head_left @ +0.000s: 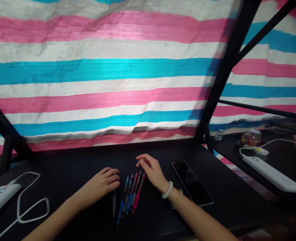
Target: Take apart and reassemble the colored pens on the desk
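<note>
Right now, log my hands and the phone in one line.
left hand: over dark pen | right hand: by far end of pen row, nothing visibly held | phone: flat on black table

left hand [103, 182]: palm down, fingers [112, 178] lightly bent | right hand [154, 171]: fingers loosely curled

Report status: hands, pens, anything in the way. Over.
Left hand over dark pen, grip unclear. Right hand holding nothing, near pens' far ends. Other pens grouped right of that one. Phone farther right, apart from pens.
</note>
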Motion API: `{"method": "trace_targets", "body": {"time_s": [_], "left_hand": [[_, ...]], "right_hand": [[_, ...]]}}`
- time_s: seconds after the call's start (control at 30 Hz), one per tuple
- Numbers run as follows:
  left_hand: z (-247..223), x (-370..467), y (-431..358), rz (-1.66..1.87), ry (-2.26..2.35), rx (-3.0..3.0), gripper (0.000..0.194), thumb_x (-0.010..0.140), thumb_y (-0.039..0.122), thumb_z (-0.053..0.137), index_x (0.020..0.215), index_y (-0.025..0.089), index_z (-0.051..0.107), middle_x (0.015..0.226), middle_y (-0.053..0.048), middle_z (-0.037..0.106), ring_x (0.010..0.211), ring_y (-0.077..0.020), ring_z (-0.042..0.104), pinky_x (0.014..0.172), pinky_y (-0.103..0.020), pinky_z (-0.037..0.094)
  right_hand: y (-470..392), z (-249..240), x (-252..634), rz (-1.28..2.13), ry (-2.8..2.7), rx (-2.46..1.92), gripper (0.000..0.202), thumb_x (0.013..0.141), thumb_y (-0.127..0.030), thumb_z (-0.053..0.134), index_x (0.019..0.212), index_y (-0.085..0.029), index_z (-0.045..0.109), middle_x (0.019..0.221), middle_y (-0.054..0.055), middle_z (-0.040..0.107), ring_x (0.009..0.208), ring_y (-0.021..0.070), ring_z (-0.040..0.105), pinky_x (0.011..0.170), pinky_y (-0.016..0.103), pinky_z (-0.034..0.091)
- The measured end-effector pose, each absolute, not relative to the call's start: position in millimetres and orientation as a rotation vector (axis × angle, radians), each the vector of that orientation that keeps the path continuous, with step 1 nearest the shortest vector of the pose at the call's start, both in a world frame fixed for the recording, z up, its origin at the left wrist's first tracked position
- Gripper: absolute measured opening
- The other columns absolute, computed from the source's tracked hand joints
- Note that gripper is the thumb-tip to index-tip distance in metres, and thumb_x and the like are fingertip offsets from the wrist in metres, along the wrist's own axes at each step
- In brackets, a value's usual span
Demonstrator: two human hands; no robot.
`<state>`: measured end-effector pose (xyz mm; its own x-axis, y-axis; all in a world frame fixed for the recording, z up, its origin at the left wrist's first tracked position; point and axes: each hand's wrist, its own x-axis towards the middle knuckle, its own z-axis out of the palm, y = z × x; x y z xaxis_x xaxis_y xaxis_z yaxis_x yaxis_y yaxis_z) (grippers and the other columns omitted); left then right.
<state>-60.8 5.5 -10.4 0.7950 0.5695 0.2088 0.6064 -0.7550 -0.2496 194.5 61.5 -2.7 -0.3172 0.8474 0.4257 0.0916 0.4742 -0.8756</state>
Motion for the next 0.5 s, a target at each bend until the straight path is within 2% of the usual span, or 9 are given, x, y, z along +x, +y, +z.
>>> {"method": "trace_targets", "body": {"time_s": [0.1, 0.2, 0.33, 0.43, 0.5], "left_hand": [[-5, -74, 16, -0.359, -0.996, -2.53, 0.03, 0.091, 0.004, 0.041, 0.108, 0.021, 0.058, 0.11, -0.005, 0.068, 0.115, -0.0227, 0.054, 0.103, -0.042, 0.033], [3, -71, 23, -0.462, -1.11, -2.456, 0.044, 0.079, -0.006, 0.036, 0.11, 0.018, 0.056, 0.111, -0.008, 0.066, 0.115, -0.0237, 0.054, 0.104, -0.045, 0.033], [7, -46, 25, -0.595, -1.135, -2.366, 0.037, 0.08, -0.003, 0.037, 0.104, 0.016, 0.057, 0.099, -0.009, 0.067, 0.094, -0.0213, 0.061, 0.1, -0.045, 0.038], [2, -32, 24, -0.616, -1.09, -2.327, 0.034, 0.082, 0.0, 0.039, 0.104, 0.016, 0.059, 0.096, -0.009, 0.066, 0.089, -0.022, 0.06, 0.097, -0.046, 0.04], [-2, -30, 23, -0.654, -1.056, -2.284, 0.033, 0.082, 0.001, 0.04, 0.104, 0.015, 0.06, 0.095, -0.01, 0.066, 0.087, -0.0229, 0.059, 0.092, -0.045, 0.043]], "right_hand": [[65, 0, 196, 0.959, -1.753, -0.817, 0.02, 0.094, -0.026, 0.047, 0.1, -0.018, 0.065, 0.082, 0.003, 0.068, 0.074, 0.0152, 0.06, 0.07, 0.026, 0.044], [67, -1, 195, 1.013, -1.801, -0.83, 0.022, 0.096, -0.029, 0.046, 0.101, -0.017, 0.064, 0.084, 0.004, 0.068, 0.077, 0.0158, 0.059, 0.072, 0.027, 0.043], [66, -5, 192, 1.174, -1.933, -0.779, 0.039, 0.1, -0.04, 0.035, 0.097, -0.017, 0.066, 0.079, 0.004, 0.068, 0.071, 0.0151, 0.058, 0.065, 0.025, 0.043], [65, -5, 193, 1.304, -2.053, -0.708, 0.054, 0.101, -0.049, 0.027, 0.089, -0.015, 0.067, 0.069, 0.003, 0.065, 0.062, 0.0138, 0.055, 0.06, 0.024, 0.042], [65, -3, 197, 1.368, -2.128, -0.67, 0.055, 0.1, -0.052, 0.028, 0.086, -0.015, 0.066, 0.061, 0.001, 0.061, 0.056, 0.0126, 0.052, 0.056, 0.023, 0.041]]}}
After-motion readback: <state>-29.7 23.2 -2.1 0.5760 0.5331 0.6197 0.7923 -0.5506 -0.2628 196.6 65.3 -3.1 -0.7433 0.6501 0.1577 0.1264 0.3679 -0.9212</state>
